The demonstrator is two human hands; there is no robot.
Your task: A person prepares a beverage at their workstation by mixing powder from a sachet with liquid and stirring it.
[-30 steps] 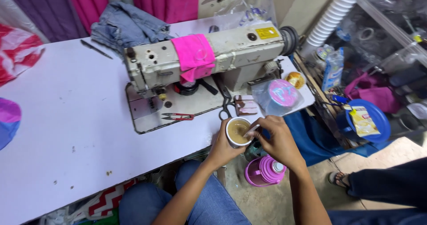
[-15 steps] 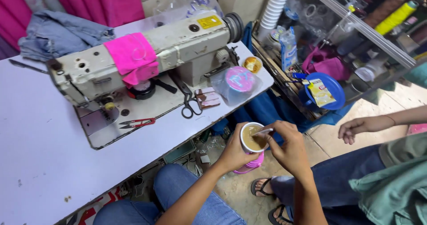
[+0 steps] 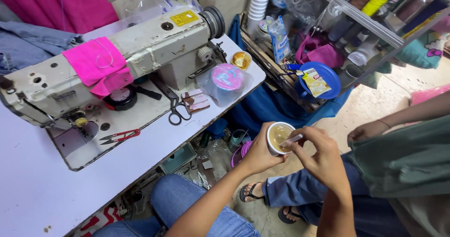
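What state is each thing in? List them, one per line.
cup: upright, filled with light-brown liquid, held by left hand
small stick: pinched by right hand, tip at the cup rim
scissors: closed, flat on machine bed
red snips: lying flat
blue container: lidded

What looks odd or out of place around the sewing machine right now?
Nothing is spilled. The left hand holds a cup off the table's edge, the right hand dipping a small stick in it. Pink cloth drapes over the sewing machine.
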